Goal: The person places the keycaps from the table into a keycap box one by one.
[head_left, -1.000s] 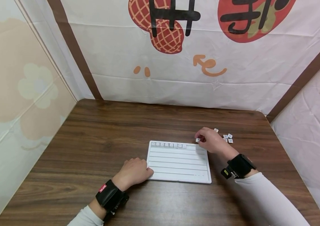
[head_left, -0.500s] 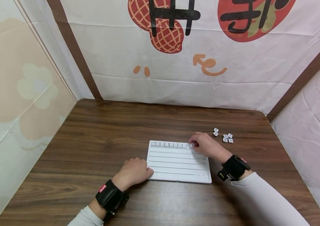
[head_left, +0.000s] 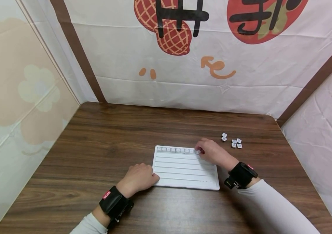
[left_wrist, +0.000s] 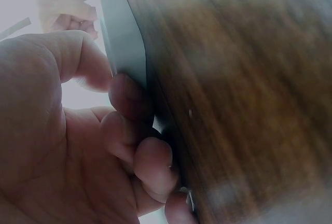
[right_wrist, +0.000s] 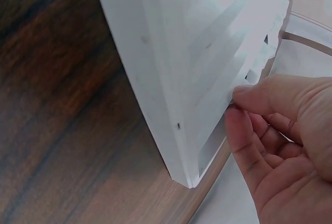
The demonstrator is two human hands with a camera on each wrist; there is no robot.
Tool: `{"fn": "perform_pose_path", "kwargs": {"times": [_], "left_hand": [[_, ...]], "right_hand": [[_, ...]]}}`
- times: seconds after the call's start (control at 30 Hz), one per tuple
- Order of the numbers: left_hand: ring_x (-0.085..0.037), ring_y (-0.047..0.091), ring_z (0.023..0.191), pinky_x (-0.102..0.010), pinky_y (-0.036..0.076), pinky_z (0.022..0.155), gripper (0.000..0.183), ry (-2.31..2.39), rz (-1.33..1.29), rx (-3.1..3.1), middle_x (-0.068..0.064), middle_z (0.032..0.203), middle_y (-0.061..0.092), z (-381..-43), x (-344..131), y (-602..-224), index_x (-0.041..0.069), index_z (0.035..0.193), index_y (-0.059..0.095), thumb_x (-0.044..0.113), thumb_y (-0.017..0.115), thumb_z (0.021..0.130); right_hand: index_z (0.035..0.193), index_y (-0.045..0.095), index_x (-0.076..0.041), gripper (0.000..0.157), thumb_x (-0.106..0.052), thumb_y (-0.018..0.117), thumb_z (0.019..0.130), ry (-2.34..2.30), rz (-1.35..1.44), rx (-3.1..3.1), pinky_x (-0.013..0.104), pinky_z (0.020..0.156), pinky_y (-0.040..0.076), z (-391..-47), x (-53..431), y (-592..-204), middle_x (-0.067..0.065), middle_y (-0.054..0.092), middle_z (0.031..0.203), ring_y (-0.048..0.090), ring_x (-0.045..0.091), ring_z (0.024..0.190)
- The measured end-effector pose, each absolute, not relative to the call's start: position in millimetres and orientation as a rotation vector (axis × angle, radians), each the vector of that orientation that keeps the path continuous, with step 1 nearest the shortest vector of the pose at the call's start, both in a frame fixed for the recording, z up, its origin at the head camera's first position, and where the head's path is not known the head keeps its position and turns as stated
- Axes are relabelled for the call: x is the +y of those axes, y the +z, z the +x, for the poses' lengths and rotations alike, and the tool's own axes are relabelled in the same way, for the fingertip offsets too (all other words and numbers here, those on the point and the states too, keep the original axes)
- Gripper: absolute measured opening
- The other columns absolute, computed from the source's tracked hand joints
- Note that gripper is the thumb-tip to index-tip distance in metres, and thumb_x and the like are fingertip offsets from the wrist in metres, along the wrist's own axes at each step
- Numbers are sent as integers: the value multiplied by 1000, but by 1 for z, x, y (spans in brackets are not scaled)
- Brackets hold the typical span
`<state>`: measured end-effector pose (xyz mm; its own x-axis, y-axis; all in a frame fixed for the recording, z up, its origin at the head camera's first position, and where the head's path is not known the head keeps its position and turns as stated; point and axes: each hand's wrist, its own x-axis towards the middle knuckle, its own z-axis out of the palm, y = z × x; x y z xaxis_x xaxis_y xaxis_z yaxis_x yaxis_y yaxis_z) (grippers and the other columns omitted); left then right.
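Observation:
A flat white board (head_left: 183, 169) with parallel raised ridges lies on the table, and a row of small white square tiles (head_left: 173, 150) fills part of its far groove. My left hand (head_left: 139, 178) holds the board's near left corner, thumb over the edge. In the left wrist view its fingers curl against the board's side (left_wrist: 124, 37). At the right end of the row, my right hand (head_left: 214, 153) pinches one small white tile (head_left: 198, 151) between thumb and forefinger. The right wrist view shows these fingertips (right_wrist: 243, 93) right at the groove, mostly hiding the tile.
Several loose white tiles with dark printed marks (head_left: 234, 145) lie right of the board on the brown wooden table (head_left: 119, 130). Two more tiles (head_left: 224, 138) sit slightly left of them. Printed white cloth (head_left: 166, 87) hangs behind the table and along its sides.
My right hand has moved left and toward me, carrying the tile from beyond the board's far right edge to the end of the row. My left hand stays in place.

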<state>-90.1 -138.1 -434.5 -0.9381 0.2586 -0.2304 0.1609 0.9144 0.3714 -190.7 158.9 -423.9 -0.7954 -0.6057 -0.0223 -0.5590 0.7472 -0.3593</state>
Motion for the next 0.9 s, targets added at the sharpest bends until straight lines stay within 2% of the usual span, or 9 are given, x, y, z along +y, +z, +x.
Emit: {"fn": "perform_pose_path", "kwargs": {"times": [0.53,0.9], "left_hand": [[-17,36,55,-38,33,61,37,493,286,2808,3,57,34,-89,-137,-435,17,54,38,27,56,85],[-15,35,54,-37,32,58,40,494,311,2821,4,56,35,-91,-136,-437,17,52,39,28,57,86]], "right_hand": [[102,70,-4,19,5,70,85,-553,-1031,2843,28,70,49,-188,152,-423,6,62,94,55,14,80],[103,69,-4,17,-2,70,87,-576,-945,2907,32,69,46,-196,168,-413,3,57,89,51,15,77]]}}
